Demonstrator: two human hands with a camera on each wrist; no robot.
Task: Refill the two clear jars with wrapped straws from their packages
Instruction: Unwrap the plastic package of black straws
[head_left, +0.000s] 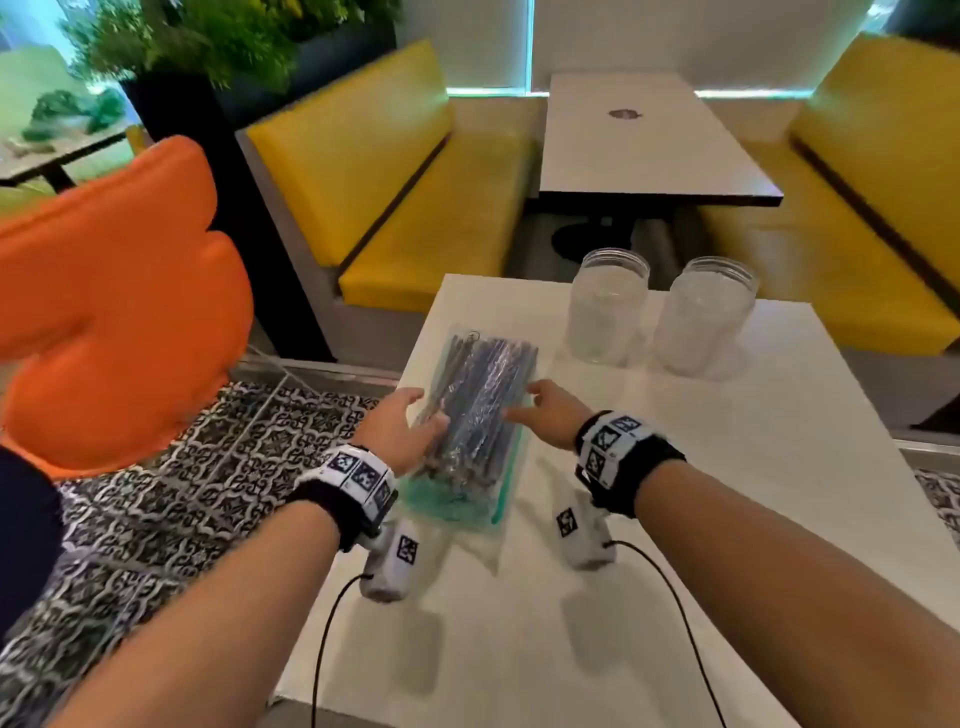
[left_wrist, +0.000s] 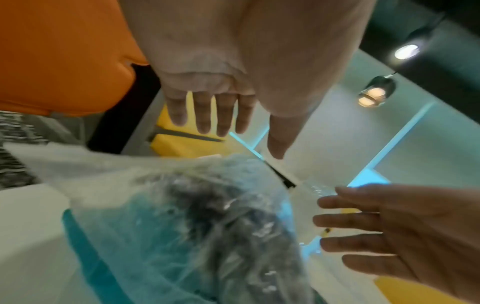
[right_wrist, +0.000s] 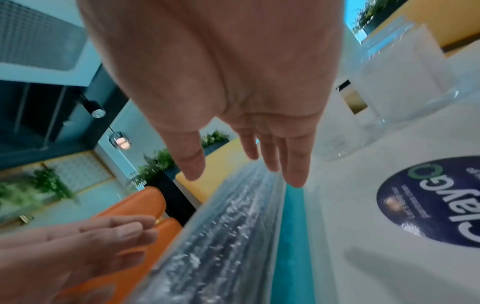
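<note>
A clear bag of dark wrapped straws (head_left: 478, 395) lies on the white table (head_left: 727, 467), on top of a teal-tinted package (head_left: 452, 504). My left hand (head_left: 418, 415) is at the bag's left side with straight fingers touching it. My right hand (head_left: 522, 402) is at its right side, fingers spread and straight. Neither hand grips the bag. Two clear jars (head_left: 608, 306) (head_left: 704, 317) stand upright and without lids at the table's far edge. The left wrist view shows my left hand (left_wrist: 241, 123) over the bag (left_wrist: 207, 216); the right wrist view shows my right hand (right_wrist: 246, 156) beside the bag (right_wrist: 221, 226).
An orange chair (head_left: 114, 301) stands left of the table over patterned floor tiles. Yellow benches (head_left: 415, 208) and another table (head_left: 639, 140) lie beyond the jars. A round dark sticker (right_wrist: 436, 201) is on the tabletop right of the bag. The bag lies close to the table's left edge.
</note>
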